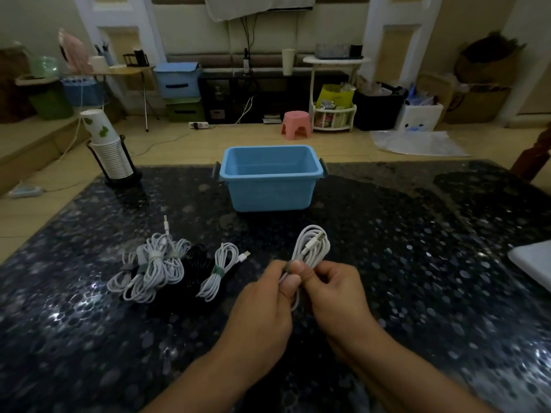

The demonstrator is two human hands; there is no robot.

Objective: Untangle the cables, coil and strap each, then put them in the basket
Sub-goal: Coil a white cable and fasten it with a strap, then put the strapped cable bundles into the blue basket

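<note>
A coiled white cable (313,245) is held above the dark table, its USB plug lying across the loops. My left hand (268,296) and my right hand (334,290) both pinch it at its lower end, where a grey-green strap shows between the fingertips. The blue basket (269,183) stands behind, with nothing visible inside. To the left lies a single white coil (219,271) bound with a green strap. Further left sits a pile of white coils (152,268) with grey straps, beside a black cable (193,269).
A stack of paper cups (108,150) in a black holder stands at the table's far left corner. A white flat object (533,263) pokes in at the right edge. The floor beyond holds a pink stool (295,125) and storage boxes.
</note>
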